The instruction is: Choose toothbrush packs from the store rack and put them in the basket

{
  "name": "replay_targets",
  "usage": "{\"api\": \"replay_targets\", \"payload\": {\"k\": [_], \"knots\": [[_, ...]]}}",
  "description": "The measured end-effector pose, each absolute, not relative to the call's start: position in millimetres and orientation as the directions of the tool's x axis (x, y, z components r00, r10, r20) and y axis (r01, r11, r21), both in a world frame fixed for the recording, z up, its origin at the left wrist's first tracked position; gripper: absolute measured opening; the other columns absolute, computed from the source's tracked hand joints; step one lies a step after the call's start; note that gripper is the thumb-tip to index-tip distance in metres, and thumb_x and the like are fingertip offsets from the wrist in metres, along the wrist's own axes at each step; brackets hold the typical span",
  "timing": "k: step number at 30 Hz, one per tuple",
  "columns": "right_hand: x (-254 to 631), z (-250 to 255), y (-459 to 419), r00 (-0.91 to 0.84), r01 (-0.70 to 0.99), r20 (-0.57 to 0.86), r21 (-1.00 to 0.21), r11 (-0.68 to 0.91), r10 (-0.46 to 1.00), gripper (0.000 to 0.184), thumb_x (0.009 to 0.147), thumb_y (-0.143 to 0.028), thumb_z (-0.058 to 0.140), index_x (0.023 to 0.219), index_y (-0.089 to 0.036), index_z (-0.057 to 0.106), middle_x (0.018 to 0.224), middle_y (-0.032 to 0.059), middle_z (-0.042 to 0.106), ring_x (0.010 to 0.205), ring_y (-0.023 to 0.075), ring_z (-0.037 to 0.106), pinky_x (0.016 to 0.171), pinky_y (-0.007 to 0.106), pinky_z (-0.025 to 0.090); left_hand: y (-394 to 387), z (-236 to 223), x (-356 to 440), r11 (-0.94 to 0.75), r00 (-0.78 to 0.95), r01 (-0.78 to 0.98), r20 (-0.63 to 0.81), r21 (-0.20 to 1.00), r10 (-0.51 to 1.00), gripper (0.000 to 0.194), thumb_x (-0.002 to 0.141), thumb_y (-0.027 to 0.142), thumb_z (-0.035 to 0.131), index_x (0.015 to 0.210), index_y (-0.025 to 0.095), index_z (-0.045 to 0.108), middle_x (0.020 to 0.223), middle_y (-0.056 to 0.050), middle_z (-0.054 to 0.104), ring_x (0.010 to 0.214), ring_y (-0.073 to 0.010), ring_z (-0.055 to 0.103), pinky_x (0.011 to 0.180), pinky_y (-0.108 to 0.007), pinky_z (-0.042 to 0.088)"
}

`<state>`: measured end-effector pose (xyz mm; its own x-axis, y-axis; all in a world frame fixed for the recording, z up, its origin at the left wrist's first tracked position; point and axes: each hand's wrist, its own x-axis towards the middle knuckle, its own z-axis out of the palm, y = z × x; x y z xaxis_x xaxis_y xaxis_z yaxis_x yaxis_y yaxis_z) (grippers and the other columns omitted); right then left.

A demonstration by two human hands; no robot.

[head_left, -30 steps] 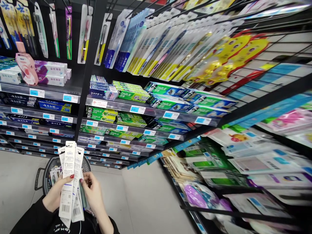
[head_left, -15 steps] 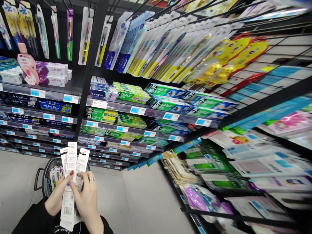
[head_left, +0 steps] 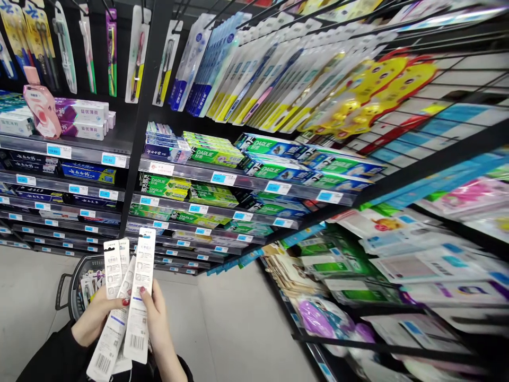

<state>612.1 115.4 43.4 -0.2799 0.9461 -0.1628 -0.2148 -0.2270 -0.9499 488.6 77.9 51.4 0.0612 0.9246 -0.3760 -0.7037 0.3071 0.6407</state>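
Several toothbrush packs are in my hands, their white printed backs with barcodes facing me. My left hand (head_left: 92, 317) grips a fanned bunch of toothbrush packs (head_left: 112, 271), its thumb with a red nail pressed across them. On the right, my right hand (head_left: 158, 313) pinches one toothbrush pack (head_left: 145, 260), thumb on its printed back and fingers behind. The lower ends of the packs overlap near my body. Behind my left hand stands a dark grey basket (head_left: 66, 292), holding more toothbrush packs (head_left: 90, 284).
Ahead are shelves of toothpaste boxes (head_left: 214, 155), with packaged toothbrushes (head_left: 254, 79) hanging on hooks above. A pink bottle (head_left: 42, 109) stands on the left shelf. To the right a rack of packaged goods (head_left: 429, 265) runs close by. Grey tiled floor (head_left: 234, 323) lies between.
My right hand has moved to the right with one toothbrush pack, apart from the others at the top. The packs in my left hand have spread and tilted differently.
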Motion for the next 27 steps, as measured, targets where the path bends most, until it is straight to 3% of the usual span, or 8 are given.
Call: {"api": "replay_targets", "payload": {"k": [5, 8, 11, 13, 16, 20, 24, 27], "knots": [[630.5, 54.6, 122.9, -0.094, -0.387, -0.233, -0.887, -0.251, 0.968, 0.028, 0.073, -0.034, 0.058, 0.097, -0.022, 0.052, 0.078, 0.0025, 0.065, 0.062, 0.0187, 0.06, 0.053, 0.029, 0.047, 78.4, 65.7, 488.6, 0.322, 0.1, -0.715, -0.365, 0.621, 0.926, 0.045, 0.067, 0.013, 0.066, 0.111, 0.014, 0.06, 0.103, -0.013, 0.068, 0.101, -0.0306, 0.059, 0.087, -0.039, 0.044], [643.3, 54.6, 135.0, -0.068, -0.427, -0.189, -0.882, -0.2, 0.98, 0.022, 0.074, -0.032, 0.058, 0.091, -0.024, 0.046, 0.072, -0.0014, 0.063, 0.045, 0.0109, 0.051, 0.044, 0.024, 0.04, 75.9, 60.0, 485.2, 0.346, 0.094, -0.711, -0.405, 0.612, 0.909, 0.045, 0.065, 0.013, 0.067, 0.109, 0.013, 0.06, 0.096, -0.013, 0.07, 0.094, -0.031, 0.062, 0.081, -0.039, 0.046], [649.8, 49.0, 144.7, -0.101, -0.441, -0.132, -0.882, -0.164, 0.986, 0.02, 0.077, -0.039, 0.054, 0.083, -0.026, 0.04, 0.067, -0.0058, 0.058, 0.04, 0.0071, 0.041, 0.041, 0.02, 0.034, 73.8, 48.8, 483.2, 0.355, 0.104, -0.742, -0.426, 0.568, 0.899, 0.048, 0.061, 0.013, 0.069, 0.108, 0.014, 0.06, 0.096, -0.013, 0.07, 0.094, -0.0325, 0.062, 0.08, -0.042, 0.048], [649.3, 45.1, 145.3, -0.145, -0.36, -0.162, -0.91, -0.204, 0.976, 0.022, 0.08, -0.046, 0.048, 0.088, -0.027, 0.041, 0.064, -0.0062, 0.055, 0.042, 0.0084, 0.043, 0.041, 0.02, 0.034, 73.2, 43.5, 483.6, 0.354, 0.105, -0.756, -0.432, 0.55, 0.896, 0.052, 0.058, 0.012, 0.07, 0.109, 0.015, 0.059, 0.096, -0.013, 0.07, 0.096, -0.0324, 0.061, 0.083, -0.041, 0.046], [643.2, 41.7, 138.2, -0.201, -0.204, -0.226, -0.942, -0.267, 0.953, 0.032, 0.078, -0.046, 0.052, 0.099, -0.023, 0.048, 0.077, 0.0007, 0.061, 0.059, 0.0149, 0.056, 0.05, 0.026, 0.044, 73.2, 43.5, 485.6, 0.358, 0.103, -0.758, -0.442, 0.546, 0.891, 0.061, 0.057, 0.012, 0.071, 0.115, 0.014, 0.055, 0.095, -0.013, 0.071, 0.1, -0.0322, 0.059, 0.087, -0.041, 0.045], [633.5, 40.2, 126.9, -0.252, -0.087, -0.24, -0.959, -0.269, 0.937, 0.031, 0.071, -0.04, 0.061, 0.09, -0.016, 0.056, 0.088, 0.0089, 0.066, 0.081, 0.0253, 0.062, 0.066, 0.034, 0.048, 73.9, 53.5, 486.9, 0.356, 0.078, -0.736, -0.449, 0.576, 0.89, 0.065, 0.057, 0.01, 0.071, 0.119, 0.014, 0.053, 0.099, -0.013, 0.07, 0.103, -0.0322, 0.058, 0.089, -0.04, 0.044], [630.5, 41.6, 124.3, -0.194, 0.042, -0.187, -0.982, -0.182, 0.963, 0.023, 0.073, -0.036, 0.06, 0.083, -0.017, 0.053, 0.084, 0.0077, 0.066, 0.078, 0.0249, 0.062, 0.066, 0.033, 0.047, 73.9, 59.6, 486.9, 0.373, 0.103, -0.727, -0.446, 0.577, 0.889, 0.057, 0.057, 0.009, 0.071, 0.112, 0.013, 0.058, 0.101, -0.014, 0.069, 0.104, -0.0331, 0.057, 0.088, -0.042, 0.044], [633.2, 45.9, 127.5, -0.206, 0.048, -0.175, -0.985, -0.169, 0.963, 0.02, 0.075, -0.035, 0.058, 0.084, -0.018, 0.051, 0.081, 0.0062, 0.066, 0.075, 0.0238, 0.063, 0.063, 0.032, 0.047, 72.6, 58.2, 487.3, 0.361, 0.12, -0.756, -0.426, 0.547, 0.897, 0.052, 0.057, 0.008, 0.07, 0.108, 0.013, 0.061, 0.102, -0.013, 0.069, 0.104, -0.0324, 0.057, 0.092, -0.042, 0.041]]}}
